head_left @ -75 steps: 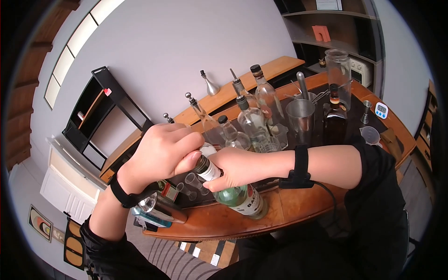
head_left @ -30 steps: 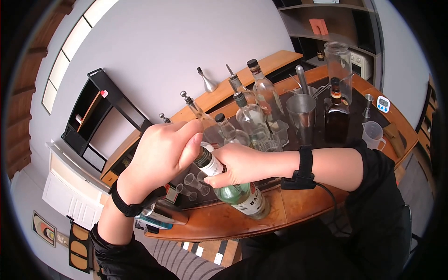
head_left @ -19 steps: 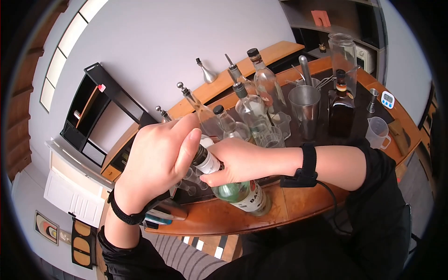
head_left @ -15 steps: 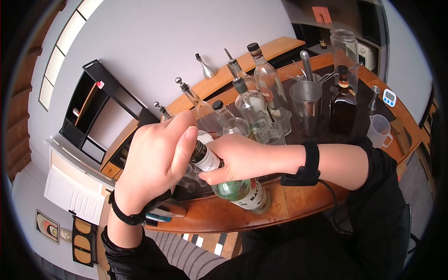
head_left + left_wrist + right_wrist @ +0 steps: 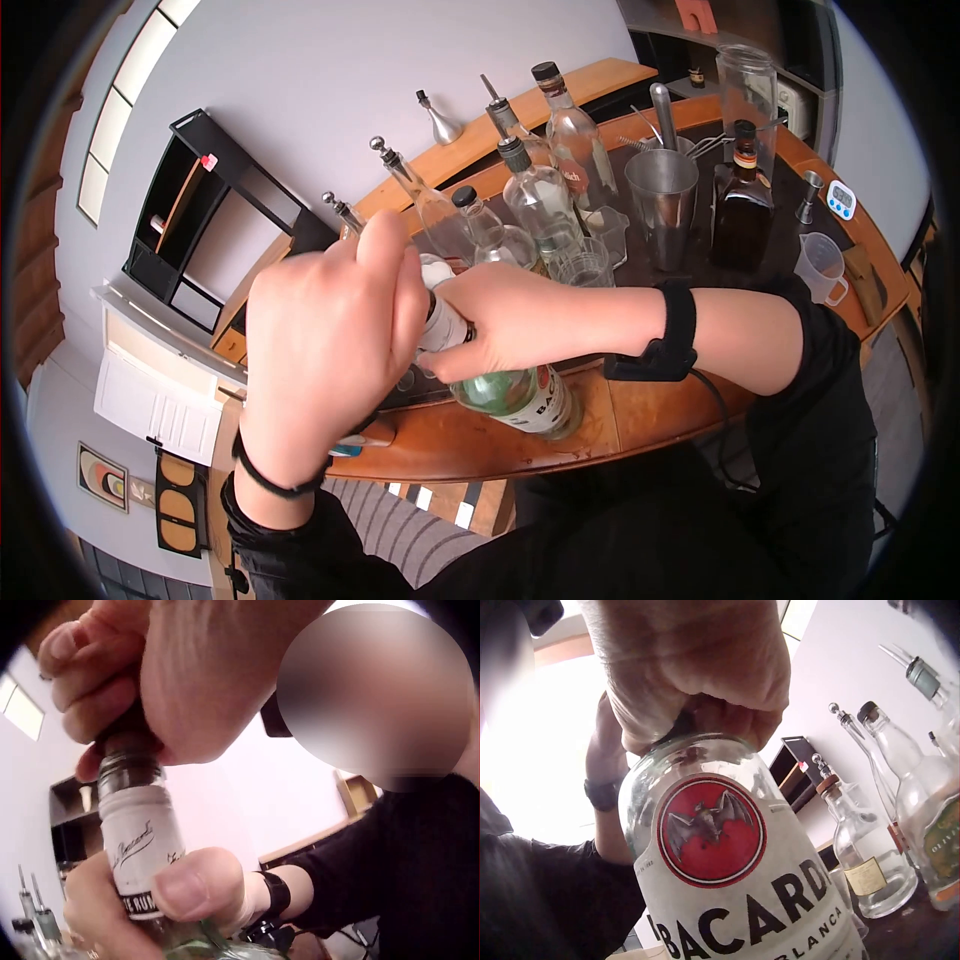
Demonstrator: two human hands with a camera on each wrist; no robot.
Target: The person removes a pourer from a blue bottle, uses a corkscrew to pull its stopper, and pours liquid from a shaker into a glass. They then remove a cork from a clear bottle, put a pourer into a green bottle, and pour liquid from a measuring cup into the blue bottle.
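A green-tinted glass rum bottle with a white Bacardi label stands tilted at the front of the leather-topped table. My right hand grips its neck, thumb laid across the white neck label in the left wrist view. Over the bottle's top end, my left hand holds the cap in curled fingers, which hide most of it. Ridged glass of the neck shows just under those fingers. In the right wrist view the red bat emblem faces the camera.
Several clear bottles, one a stoppered bottle, stand behind my hands. To the right are a metal shaker tin, a dark brown bottle, a tall glass jar, a jigger, a timer and a plastic measuring jug.
My left hand has turned on the bottle's top, its knuckles now higher and covering more of the dark neck end. The right hand keeps its grip. The head view has tipped downward.
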